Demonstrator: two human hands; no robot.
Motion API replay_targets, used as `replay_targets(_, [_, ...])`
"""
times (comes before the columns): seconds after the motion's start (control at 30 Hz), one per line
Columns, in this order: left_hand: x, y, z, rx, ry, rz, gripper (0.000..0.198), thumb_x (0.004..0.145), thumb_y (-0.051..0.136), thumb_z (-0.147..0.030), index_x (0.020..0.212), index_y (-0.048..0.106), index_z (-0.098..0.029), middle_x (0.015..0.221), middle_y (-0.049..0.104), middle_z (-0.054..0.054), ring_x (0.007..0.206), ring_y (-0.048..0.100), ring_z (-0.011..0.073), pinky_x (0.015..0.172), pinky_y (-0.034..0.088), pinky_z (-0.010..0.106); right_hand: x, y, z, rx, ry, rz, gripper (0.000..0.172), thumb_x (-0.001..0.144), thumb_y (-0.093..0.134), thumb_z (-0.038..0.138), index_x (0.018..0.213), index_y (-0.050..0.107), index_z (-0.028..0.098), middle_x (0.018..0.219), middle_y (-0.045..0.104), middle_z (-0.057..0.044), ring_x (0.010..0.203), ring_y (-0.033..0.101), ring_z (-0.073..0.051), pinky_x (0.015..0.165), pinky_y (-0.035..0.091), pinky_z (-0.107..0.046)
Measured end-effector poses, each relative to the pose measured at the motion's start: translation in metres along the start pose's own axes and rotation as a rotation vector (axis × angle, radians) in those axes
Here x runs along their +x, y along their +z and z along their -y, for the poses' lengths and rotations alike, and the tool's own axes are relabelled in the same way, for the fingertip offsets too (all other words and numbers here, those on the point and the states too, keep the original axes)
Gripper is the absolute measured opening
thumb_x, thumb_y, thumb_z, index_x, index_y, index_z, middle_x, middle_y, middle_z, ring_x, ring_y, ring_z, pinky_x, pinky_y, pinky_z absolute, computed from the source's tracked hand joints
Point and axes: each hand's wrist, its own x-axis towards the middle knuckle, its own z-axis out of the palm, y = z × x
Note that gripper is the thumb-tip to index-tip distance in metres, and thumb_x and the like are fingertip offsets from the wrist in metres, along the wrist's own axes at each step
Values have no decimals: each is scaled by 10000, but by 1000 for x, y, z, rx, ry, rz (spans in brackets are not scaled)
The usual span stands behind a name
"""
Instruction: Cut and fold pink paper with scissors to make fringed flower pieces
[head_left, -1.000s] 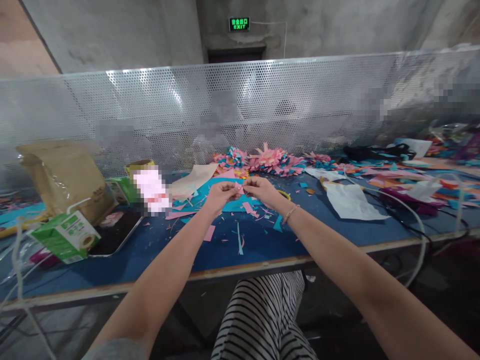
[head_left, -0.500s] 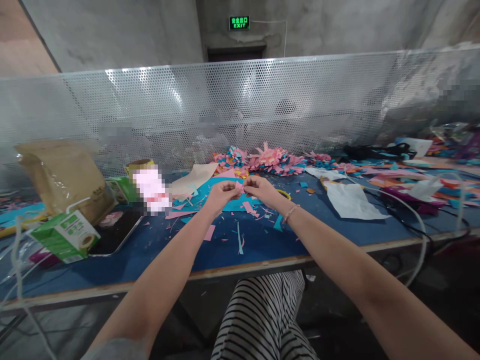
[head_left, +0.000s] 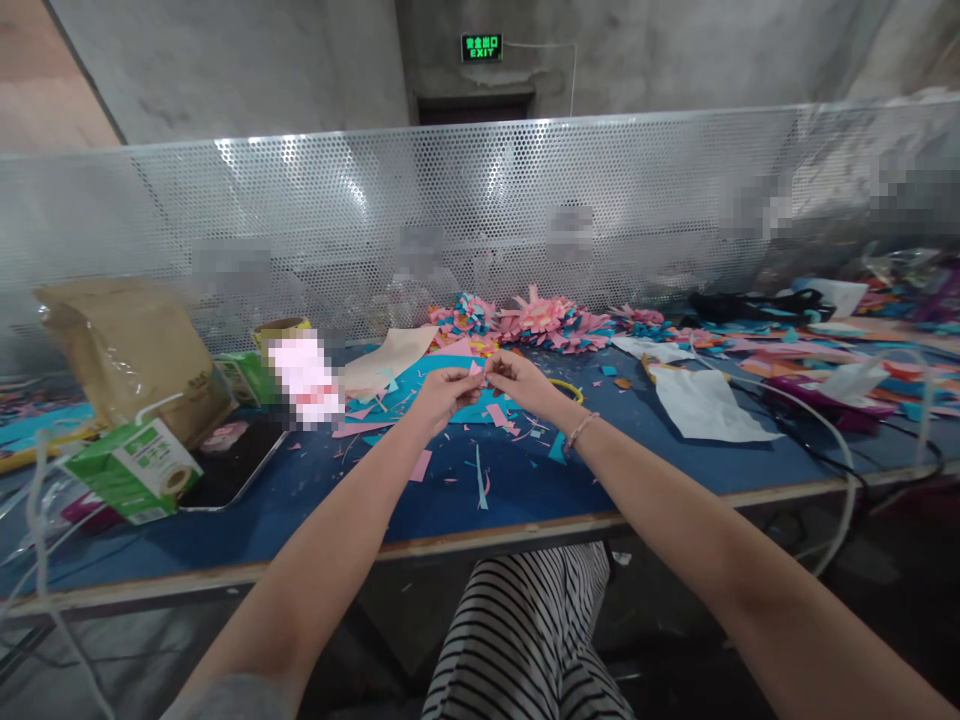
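A small piece of pink paper (head_left: 475, 369) is pinched between the thumb and fingers of my left hand (head_left: 448, 393). My right hand (head_left: 519, 380) meets it from the right, its fingertips closed at the paper's edge and partly covering it. Both hands are held just above a sheet of blue paper (head_left: 474, 412). Pink and blue scraps lie around them, among them a pink scrap (head_left: 421, 465) and a thin light-blue strip (head_left: 481, 478) closer to the table's front edge.
Pink and blue paper flowers (head_left: 544, 318) lie along the perforated metal screen (head_left: 465, 200). To the left are a brown bag (head_left: 131, 350), a green drink carton (head_left: 139, 472), a dark tablet-like device (head_left: 240, 465) and a lit phone (head_left: 304, 380). White tissue (head_left: 705, 403) and cables (head_left: 840, 460) lie right.
My fingertips have shifted slightly around the pink paper, and the left fingers look a little straighter. The rest of the table is the same.
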Motion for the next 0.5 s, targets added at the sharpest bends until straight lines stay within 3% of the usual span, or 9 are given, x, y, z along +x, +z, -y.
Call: replay_targets(0.5, [1,1,-3,-185,-80,-91,92,583,684,-122,578,595,-97,530,562,5,472,480,38,507,403,189,-4,-1,8,-177,-119,-116,131,729,531,232,772,634,165,786,606,-41,746,554,-133,677,454,-267])
